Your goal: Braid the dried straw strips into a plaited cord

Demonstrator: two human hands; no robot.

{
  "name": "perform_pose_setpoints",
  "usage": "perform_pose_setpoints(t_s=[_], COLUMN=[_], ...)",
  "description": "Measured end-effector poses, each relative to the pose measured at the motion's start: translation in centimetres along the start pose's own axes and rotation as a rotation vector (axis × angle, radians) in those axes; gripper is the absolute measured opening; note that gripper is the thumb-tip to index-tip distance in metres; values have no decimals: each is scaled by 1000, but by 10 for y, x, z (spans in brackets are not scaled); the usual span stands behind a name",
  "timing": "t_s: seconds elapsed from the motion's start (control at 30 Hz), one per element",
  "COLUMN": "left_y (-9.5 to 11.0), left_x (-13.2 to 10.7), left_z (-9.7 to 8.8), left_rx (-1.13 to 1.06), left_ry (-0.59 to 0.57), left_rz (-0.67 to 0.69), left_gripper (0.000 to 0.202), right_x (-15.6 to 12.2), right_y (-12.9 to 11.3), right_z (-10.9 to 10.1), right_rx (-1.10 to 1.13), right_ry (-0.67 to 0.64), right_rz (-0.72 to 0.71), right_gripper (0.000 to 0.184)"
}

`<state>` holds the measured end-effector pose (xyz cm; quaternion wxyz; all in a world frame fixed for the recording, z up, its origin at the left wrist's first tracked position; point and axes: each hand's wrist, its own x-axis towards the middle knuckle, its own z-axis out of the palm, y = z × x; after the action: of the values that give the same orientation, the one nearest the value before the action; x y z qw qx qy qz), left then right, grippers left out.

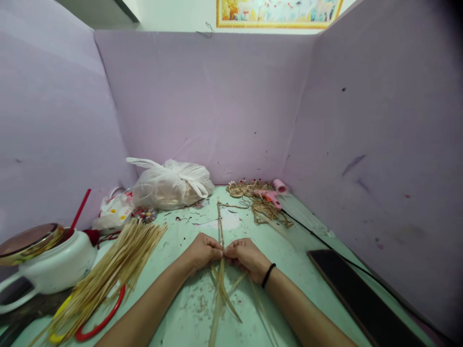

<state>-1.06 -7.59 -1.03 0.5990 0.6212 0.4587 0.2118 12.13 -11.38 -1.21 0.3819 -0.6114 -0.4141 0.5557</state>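
A thin braided straw cord (pixel 220 222) runs straight away from me down the middle of the table. My left hand (pixel 204 250) pinches it from the left, thumb and forefinger pressed together. From the other side my right hand (pixel 249 258), with a black band at the wrist, pinches the same spot, its fingertips almost touching the left ones. Loose flat straw strands (pixel 221 294) fan out below the fingers toward me. At the far end, the cord meets a thinner strand going right. What lies exactly between the fingertips is hidden.
Left: a bundle of straw strips (pixel 126 255) over red- and yellow-handled scissors (pixel 104 320), beside a white enamel mug (pixel 61 260). Back: a tied plastic bag (pixel 173 183), coiled braids (pixel 269 212) and a pink glue gun (pixel 269 196). Right: a dark flat slab (pixel 358 299) and a cable. Purple panels enclose the table.
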Motion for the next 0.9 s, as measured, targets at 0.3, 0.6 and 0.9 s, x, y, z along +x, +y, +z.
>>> perform_pose_setpoints(t_s=[0.3,0.6,0.9], left_y=[7,24,20], left_x=[-9,-21,-35], left_z=[-3,5,34], left_rx=[98,454,809], left_ry=[-109,58,210], left_rz=[22,-150,48], left_gripper=[9,10,10], right_x=[1,-3,-2], right_y=[4,1,4], right_z=[-1,0,-1], right_rx=[-61,-3,51], right_ry=[-10,-45,-48], right_rz=[-45,-27,-31], right_gripper=[14,10,7])
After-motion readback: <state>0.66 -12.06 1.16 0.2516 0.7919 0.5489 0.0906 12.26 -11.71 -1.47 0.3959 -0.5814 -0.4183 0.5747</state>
